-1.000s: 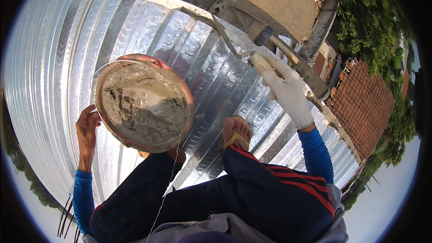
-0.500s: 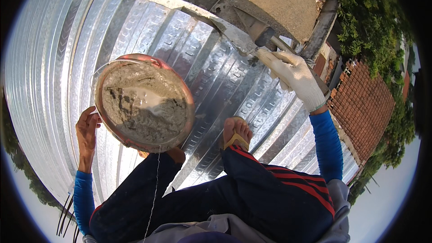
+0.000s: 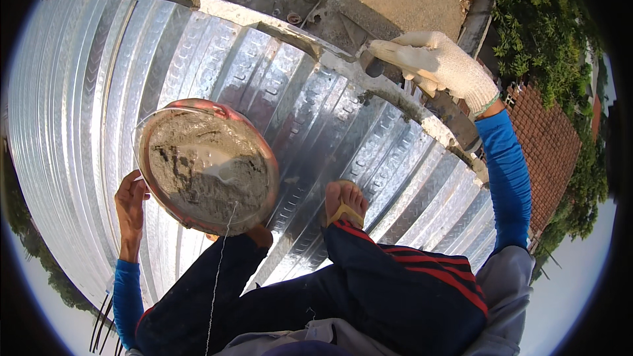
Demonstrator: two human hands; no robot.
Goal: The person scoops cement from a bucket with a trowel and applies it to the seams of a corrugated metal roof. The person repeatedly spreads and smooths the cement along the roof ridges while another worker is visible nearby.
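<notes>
A reddish bucket (image 3: 269, 158) full of wet grey mortar (image 3: 211, 165) rests on the ribbed metal decking (image 3: 316, 132), in front of my left foot. My bare left hand (image 3: 132, 201) is at its left side, fingers curled against the rim by the thin wire handle. Up at the right, my right hand (image 3: 445, 62), in a white knitted glove, is closed around a trowel (image 3: 374, 66) over the mortar-topped edge of the decking. The trowel's dark neck shows beside the fingertips; most of its blade cannot be made out.
A rough concrete edge (image 3: 231, 10) runs along the far side, with a drop to ground below. My sandalled right foot (image 3: 345, 203) stands on the decking. A pale string (image 3: 217, 270) hangs in front of me. Beyond lie a tiled roof (image 3: 547, 151) and trees (image 3: 541, 39).
My right hand with the trowel has moved outward to the edge, and the trowel has turned so its blade no longer shows flat. The left hand stays at the bucket; the view has tilted slightly.
</notes>
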